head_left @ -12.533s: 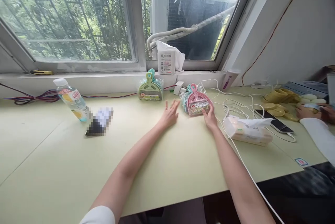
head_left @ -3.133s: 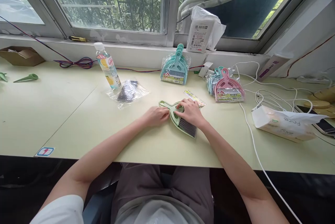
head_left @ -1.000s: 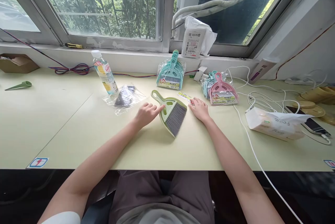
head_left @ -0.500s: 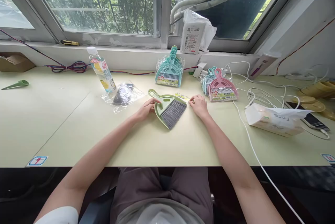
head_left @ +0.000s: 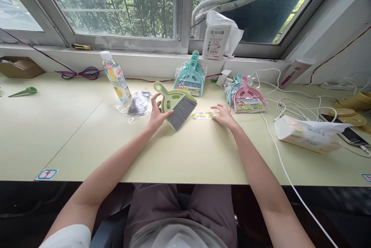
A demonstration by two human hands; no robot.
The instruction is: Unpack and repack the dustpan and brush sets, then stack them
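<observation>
My left hand [head_left: 158, 114] grips a green dustpan with a matching grey-bristled brush [head_left: 181, 111] lying in it, thumb on top and fingers behind the left edge. The handle end points up and to the left. To the right, my right hand [head_left: 224, 116] has its fingers bent round the right end of a printed paper label [head_left: 203, 115] at the table surface. Behind them stand wrapped teal dustpan sets [head_left: 189, 78] and a wrapped pink set [head_left: 249, 99] with teal ones beside it.
A bottle [head_left: 116, 78] and a clear plastic bag with something dark [head_left: 139, 104] are at the left. At the right lie white cables [head_left: 301, 107], a tissue pack [head_left: 308, 134] and a phone [head_left: 352, 136]. A green scoop [head_left: 24, 92] lies far left.
My left hand has lifted the dustpan and brush and moved them left, away from the label. More of the label now shows beside my right hand.
</observation>
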